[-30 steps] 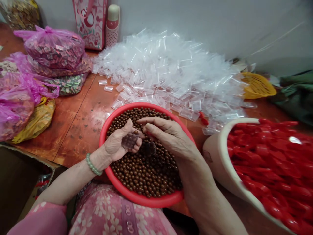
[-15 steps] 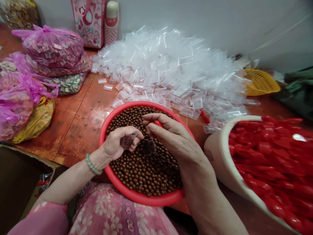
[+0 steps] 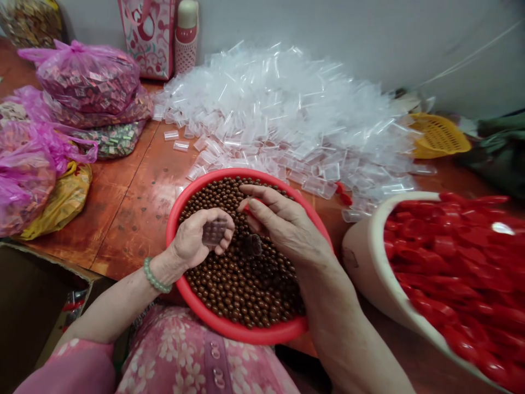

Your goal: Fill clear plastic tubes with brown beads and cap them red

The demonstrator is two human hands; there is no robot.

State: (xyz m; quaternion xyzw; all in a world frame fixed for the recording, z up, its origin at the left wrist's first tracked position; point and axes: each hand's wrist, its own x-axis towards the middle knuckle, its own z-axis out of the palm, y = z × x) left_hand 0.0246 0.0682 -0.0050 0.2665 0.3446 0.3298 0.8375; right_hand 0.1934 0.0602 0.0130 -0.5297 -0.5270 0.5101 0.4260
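A red basin full of small round brown balls sits in front of me. Over its left part, my left hand is curled round a clear container filled with brown balls. My right hand is above the basin's right side, its fingers pinched on a small red cap, mostly hidden by the fingers. A second dark, clear-walled container lies among the balls between the hands. The two hands are apart.
Clear plastic tubes are heaped behind the basin. A white bucket of red caps stands at right, a yellow basket behind it. Pink bags lie at left; a cardboard box is below them.
My left hand has turned and its thumb and fingers have drawn back, showing more of the container. My right fingers have shifted slightly left and up around the red cap.
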